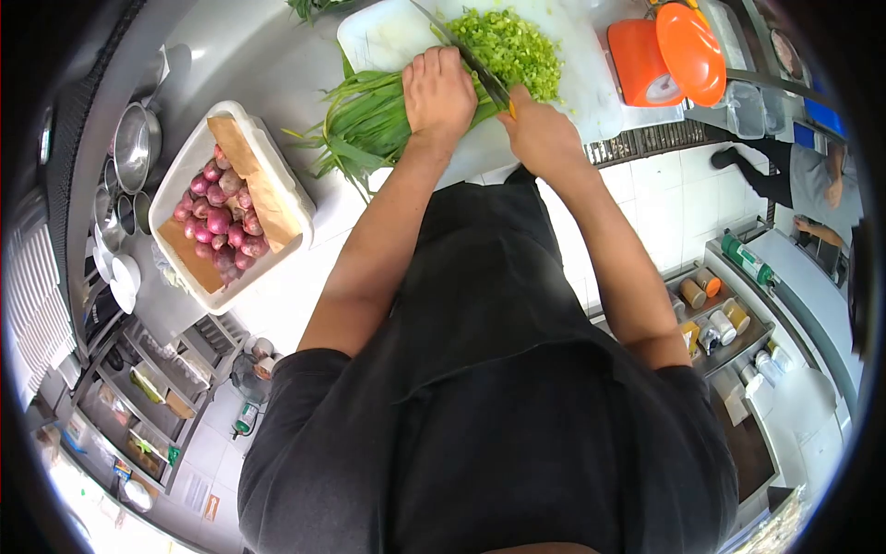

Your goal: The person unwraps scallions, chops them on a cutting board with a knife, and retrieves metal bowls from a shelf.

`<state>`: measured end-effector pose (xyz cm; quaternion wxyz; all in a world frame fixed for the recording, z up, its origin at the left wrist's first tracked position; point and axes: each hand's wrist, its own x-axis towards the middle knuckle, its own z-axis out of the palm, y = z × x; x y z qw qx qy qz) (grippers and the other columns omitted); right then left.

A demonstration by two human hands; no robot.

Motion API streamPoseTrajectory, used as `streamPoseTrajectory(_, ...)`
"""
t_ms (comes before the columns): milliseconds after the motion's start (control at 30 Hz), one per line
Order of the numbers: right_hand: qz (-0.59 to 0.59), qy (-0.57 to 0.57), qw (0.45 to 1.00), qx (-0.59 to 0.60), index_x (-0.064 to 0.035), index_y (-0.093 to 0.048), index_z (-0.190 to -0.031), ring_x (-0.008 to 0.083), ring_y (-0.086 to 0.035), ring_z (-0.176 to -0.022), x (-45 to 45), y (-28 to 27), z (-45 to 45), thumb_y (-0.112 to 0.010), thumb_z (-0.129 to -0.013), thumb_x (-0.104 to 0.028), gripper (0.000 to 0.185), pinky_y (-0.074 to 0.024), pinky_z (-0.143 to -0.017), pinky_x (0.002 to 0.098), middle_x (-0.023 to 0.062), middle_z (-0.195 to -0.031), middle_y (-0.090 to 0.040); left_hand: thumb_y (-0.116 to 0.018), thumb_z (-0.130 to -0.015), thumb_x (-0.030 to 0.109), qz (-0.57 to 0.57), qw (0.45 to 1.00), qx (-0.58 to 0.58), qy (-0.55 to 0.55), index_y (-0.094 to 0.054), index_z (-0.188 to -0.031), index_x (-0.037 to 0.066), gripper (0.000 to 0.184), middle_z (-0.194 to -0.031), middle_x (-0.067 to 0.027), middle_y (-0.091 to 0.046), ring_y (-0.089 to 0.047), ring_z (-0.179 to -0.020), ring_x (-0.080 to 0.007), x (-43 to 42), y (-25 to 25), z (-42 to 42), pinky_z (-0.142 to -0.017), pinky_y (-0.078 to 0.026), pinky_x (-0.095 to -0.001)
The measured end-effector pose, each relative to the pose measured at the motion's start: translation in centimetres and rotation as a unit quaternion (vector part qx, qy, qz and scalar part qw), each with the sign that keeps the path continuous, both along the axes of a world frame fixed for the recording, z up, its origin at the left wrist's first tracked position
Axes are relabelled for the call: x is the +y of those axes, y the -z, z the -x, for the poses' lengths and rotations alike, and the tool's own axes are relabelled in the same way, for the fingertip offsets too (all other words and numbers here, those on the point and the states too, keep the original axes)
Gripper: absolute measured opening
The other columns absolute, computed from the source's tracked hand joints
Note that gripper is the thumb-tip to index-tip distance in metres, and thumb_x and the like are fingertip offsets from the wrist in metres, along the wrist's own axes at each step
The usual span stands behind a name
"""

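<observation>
My right hand point(543, 138) is closed round the handle of a kitchen knife point(472, 65), its blade slanting up and left across the white cutting board point(595, 103). Under the curled fingers of my left hand point(437, 100) lies a bunch of green onions point(367, 118), pressed to the board close to the blade. Their long leaves spread left past the board's edge. Beyond the knife is a heap of chopped green onions point(513, 51). The cutting edge is partly hidden by the greens and my hands.
On the left, a white bin point(303, 222) lined with brown paper holds red onions point(219, 220). An orange scale point(637, 65) stands right of the board. Metal bowls point(137, 148) sit at far left. Another person point(817, 180) is at the right edge.
</observation>
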<state>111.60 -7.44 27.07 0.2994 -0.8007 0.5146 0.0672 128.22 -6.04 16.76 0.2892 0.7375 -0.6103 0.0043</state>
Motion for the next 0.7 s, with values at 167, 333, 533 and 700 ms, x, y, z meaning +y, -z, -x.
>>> streamPoseTrajectory(167, -0.036, -0.004, 0.998, 0.047, 0.0007, -0.049, -0.116, 0.0468, -0.072, -0.088, 3.0, -3.9, 2.5, -0.059, -0.105, -0.023, 0.028, -0.0556, -0.075, 0.0582, 0.0265, -0.087, -0.073, -0.063, -0.089, 0.012, 0.023, 1.0, 0.005, -0.016, -0.06, -0.109, 0.006, 0.021, -0.108, -0.0151, -0.062, -0.059, -0.104, -0.0365, 0.1, 0.1, 0.1, -0.095, -0.044, -0.0495)
streamPoseTrajectory(333, -0.049, 0.009, 0.997, 0.064, 0.0007, -0.049, -0.114, 0.046, -0.073, -0.088, 3.7, -0.8, 2.2, -0.059, -0.104, -0.023, 0.027, -0.0565, -0.077, 0.058, 0.0256, -0.086, -0.073, -0.064, -0.088, 0.013, -0.005, 1.0, -0.003, -0.001, -0.059, -0.107, 0.006, 0.021, -0.107, -0.0151, -0.062, -0.059, -0.104, -0.0364, 0.0, -0.2, 0.0, -0.094, -0.044, -0.0498)
streamPoseTrajectory(533, 0.005, 0.007, 0.999, -0.037, 0.0011, -0.051, -0.115, 0.0479, -0.072, -0.088, 0.3, 4.1, 0.2, -0.061, -0.104, -0.028, 0.033, -0.0566, -0.077, 0.0563, 0.0268, -0.092, -0.073, -0.064, -0.088, 0.012, -0.022, 1.0, 0.001, -0.006, -0.06, -0.104, 0.006, 0.018, -0.102, -0.0144, -0.061, -0.059, -0.103, -0.0363, 0.1, -0.2, 0.1, -0.094, -0.044, -0.0496)
streamPoseTrajectory(700, -0.012, 0.018, 1.0, -0.019, 0.0, -0.051, -0.116, 0.048, -0.072, -0.088, 0.3, 1.0, 1.8, -0.063, -0.103, -0.029, 0.034, -0.0564, -0.076, 0.0571, 0.0266, -0.09, -0.073, -0.062, -0.09, 0.012, 0.008, 1.0, 0.017, -0.009, -0.059, -0.105, 0.006, 0.017, -0.105, -0.0154, -0.06, -0.058, -0.104, -0.0368, 0.1, -0.3, 0.0, -0.094, -0.044, -0.0507)
